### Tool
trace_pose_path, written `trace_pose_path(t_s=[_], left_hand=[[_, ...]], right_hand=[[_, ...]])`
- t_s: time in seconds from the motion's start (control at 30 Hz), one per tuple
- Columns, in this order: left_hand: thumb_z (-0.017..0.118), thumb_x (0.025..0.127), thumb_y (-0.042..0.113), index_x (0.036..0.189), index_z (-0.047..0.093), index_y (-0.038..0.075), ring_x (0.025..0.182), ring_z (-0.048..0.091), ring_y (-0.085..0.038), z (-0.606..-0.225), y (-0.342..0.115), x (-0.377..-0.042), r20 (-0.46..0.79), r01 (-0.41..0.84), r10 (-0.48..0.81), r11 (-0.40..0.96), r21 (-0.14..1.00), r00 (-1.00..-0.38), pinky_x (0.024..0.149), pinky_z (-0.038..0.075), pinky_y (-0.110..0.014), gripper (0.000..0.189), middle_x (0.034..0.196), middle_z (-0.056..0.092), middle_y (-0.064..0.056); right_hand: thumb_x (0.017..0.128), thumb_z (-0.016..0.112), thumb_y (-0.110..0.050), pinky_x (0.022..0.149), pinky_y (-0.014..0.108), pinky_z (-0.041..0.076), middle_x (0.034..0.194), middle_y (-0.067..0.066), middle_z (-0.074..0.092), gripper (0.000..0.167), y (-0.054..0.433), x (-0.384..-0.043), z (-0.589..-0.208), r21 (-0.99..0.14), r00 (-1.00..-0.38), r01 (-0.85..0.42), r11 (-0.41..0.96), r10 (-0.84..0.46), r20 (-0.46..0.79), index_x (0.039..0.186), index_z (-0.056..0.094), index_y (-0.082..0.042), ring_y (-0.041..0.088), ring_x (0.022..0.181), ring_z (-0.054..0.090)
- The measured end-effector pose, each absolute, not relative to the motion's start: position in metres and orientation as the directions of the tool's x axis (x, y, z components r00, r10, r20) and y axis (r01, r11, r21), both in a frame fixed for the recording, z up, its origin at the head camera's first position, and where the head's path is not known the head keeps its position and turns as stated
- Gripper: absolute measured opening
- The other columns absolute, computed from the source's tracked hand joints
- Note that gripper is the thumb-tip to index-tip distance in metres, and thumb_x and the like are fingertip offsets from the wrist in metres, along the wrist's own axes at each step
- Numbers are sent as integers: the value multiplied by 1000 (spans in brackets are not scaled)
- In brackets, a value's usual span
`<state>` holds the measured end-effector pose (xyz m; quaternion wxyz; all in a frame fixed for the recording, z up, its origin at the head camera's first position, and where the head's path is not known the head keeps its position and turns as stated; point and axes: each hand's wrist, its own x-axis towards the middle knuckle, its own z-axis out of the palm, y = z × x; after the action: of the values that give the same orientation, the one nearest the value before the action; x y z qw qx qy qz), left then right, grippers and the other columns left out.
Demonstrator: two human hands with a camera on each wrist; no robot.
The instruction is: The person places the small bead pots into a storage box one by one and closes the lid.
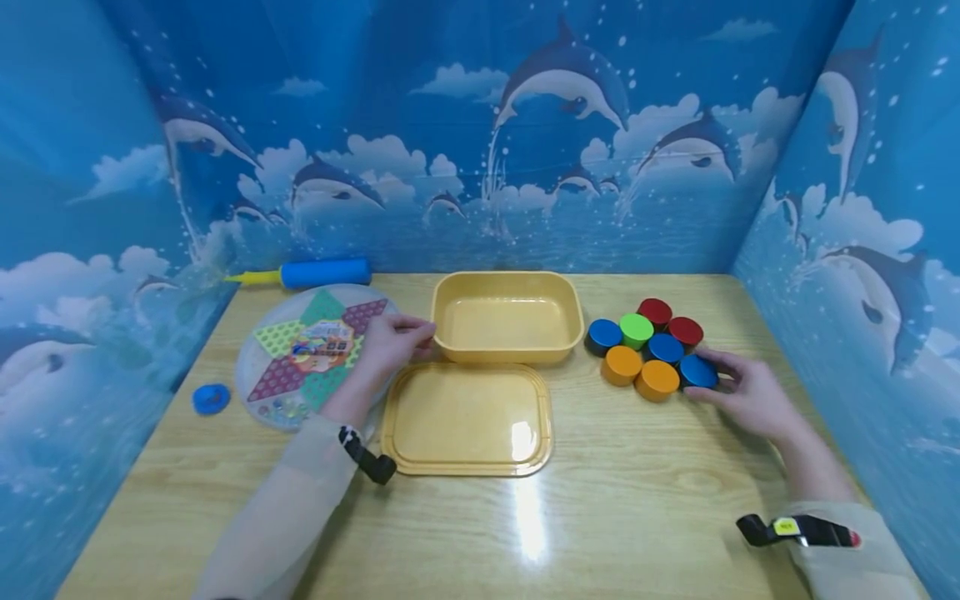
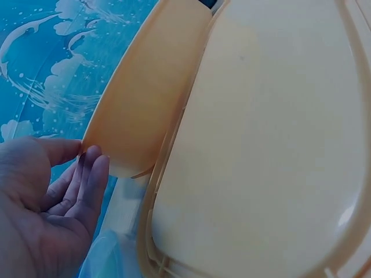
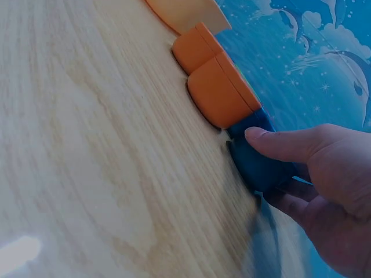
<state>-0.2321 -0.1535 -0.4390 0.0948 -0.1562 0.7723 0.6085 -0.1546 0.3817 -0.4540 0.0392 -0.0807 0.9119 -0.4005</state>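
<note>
A yellow plastic box sits at the middle back of the table, its inside bare. My left hand pinches the box's left edge between thumb and fingers; the left wrist view shows the thumb at its rim. The matching yellow lid lies flat in front of the box. On the right, my right hand grips a blue round container at the right end of a cluster, thumb on the near side and fingers behind. Beside it stand two orange round containers, two more blue ones, a green one and two red ones.
A round game board with coloured star points lies under my left forearm. Behind it is a blue and yellow hand pump. A small blue object lies near the left edge. Dolphin-print curtains wall the table at the back and sides.
</note>
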Motion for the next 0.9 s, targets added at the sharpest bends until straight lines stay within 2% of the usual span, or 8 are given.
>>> trace_pose_path(t_s=[0.1,0.13,0.27,0.33,0.37,0.67,0.9], left_hand=[[76,101,15,117,74,2,93,76,-25,-438,-152,-233,-366,-388,-142,185,903,-920,81,67,-33,20,108,72,-17],[76,101,14,117,74,2,92,76,-25,-437,-152,-233,-367,-388,-141,173,905,-919,81,67,-33,21,108,72,-17],[76,100,12,119,74,-2,88,77,-25,-438,-152,-233,-362,-378,-132,139,915,-923,82,67,-35,23,104,73,-18],[76,100,10,118,74,-3,85,77,-24,-439,-152,-233,-354,-369,-124,126,921,-927,81,67,-35,23,101,73,-19],[76,100,9,118,74,-4,83,77,-24,-440,-153,-234,-352,-366,-120,121,923,-928,82,67,-36,23,100,73,-19],[76,100,8,119,73,-4,80,77,-21,-441,-156,-235,-361,-374,-122,111,921,-925,82,67,-36,23,99,74,-19],[76,100,8,120,73,-6,81,77,-21,-443,-155,-235,-342,-352,-103,105,930,-934,85,66,-37,25,99,75,-20]], right_hand=[[96,83,-25,88,2,47,153,33,48,74,382,-154,-453,-722,-986,-118,682,-169,1,153,49,6,53,130,55],[96,84,-25,90,7,51,151,34,49,73,382,-153,-451,-712,-987,-120,692,-164,8,152,50,6,53,129,56],[95,84,-30,87,9,54,147,35,53,73,384,-150,-440,-671,-990,-120,732,-137,27,150,53,6,52,124,60],[94,85,-32,87,14,57,146,35,54,75,385,-149,-432,-658,-992,-110,745,-127,22,150,53,6,52,122,61],[94,85,-33,85,8,54,147,34,54,76,386,-149,-429,-654,-992,-108,749,-125,20,151,53,5,52,122,62],[93,86,-29,82,-3,43,143,30,59,70,371,-160,-391,-588,-975,-219,779,-197,101,149,57,3,47,119,63],[95,84,-25,91,10,54,146,26,59,67,339,-178,-367,-612,-962,-259,747,-255,95,149,57,2,45,123,62]])
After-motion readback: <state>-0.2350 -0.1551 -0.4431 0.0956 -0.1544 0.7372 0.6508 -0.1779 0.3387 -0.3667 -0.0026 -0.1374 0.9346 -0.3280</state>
